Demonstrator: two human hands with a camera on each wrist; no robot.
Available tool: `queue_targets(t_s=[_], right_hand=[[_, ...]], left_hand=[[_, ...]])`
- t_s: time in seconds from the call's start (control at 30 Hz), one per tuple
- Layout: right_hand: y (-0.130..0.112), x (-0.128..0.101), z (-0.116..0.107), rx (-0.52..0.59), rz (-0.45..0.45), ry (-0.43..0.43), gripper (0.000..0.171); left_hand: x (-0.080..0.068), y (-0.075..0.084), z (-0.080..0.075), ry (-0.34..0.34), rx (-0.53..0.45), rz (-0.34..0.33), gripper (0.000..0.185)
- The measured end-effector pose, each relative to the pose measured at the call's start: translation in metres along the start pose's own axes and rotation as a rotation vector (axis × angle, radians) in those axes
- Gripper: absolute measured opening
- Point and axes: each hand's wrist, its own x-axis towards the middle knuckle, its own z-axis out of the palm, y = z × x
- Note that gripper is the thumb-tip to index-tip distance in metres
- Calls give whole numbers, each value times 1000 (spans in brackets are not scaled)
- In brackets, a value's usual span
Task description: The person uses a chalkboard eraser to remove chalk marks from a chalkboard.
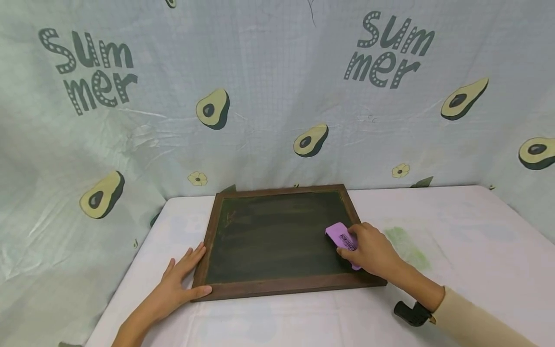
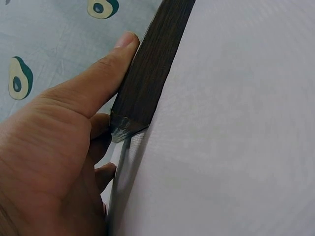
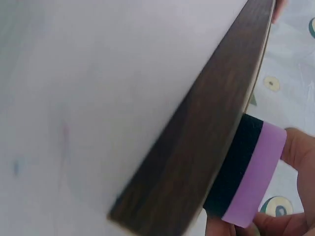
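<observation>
the left hand (image 1: pixel 175 284) lies flat on the white table (image 1: pixel 455 270), fingers spread and straight, thumb along the near edge and fingertips against the left side of the chalkboard (image 1: pixel 277 236) frame, bracing its near-left corner. to the right of that hand the dark board lies flat. the right hand (image 1: pixel 373 250) grips the purple eraser (image 1: pixel 340 237), fingers curled over it, pressing it on the board's right side, just inside the frame. a faint green smear (image 1: pixel 407 246) marks the table beyond that hand.

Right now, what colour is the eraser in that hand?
The eraser is purple on top with a black pad underneath; the right wrist view shows both layers best.
</observation>
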Motion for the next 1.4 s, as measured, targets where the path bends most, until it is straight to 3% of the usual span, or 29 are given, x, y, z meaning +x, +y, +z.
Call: queue_targets(t_s=[0.2,0.3,0.53,0.77,1.13,1.4], right_hand=[[-11,-2,6,30,154,34,50],[-15,-1,11,33,176,52,45],[-31,6,20,12,142,83,44],[-63,21,42,14,81,77,39],[-117,46,69,20,45,9,38],[-150,63,85,5,-4,-66,43]], left_hand=[[0,0,1,6,6,3,90],[0,0,1,8,1,2,90],[2,-1,3,11,-6,9,90],[-2,1,1,16,-10,11,90],[-1,-1,3,10,-24,-7,90],[0,0,3,26,-15,18,91]])
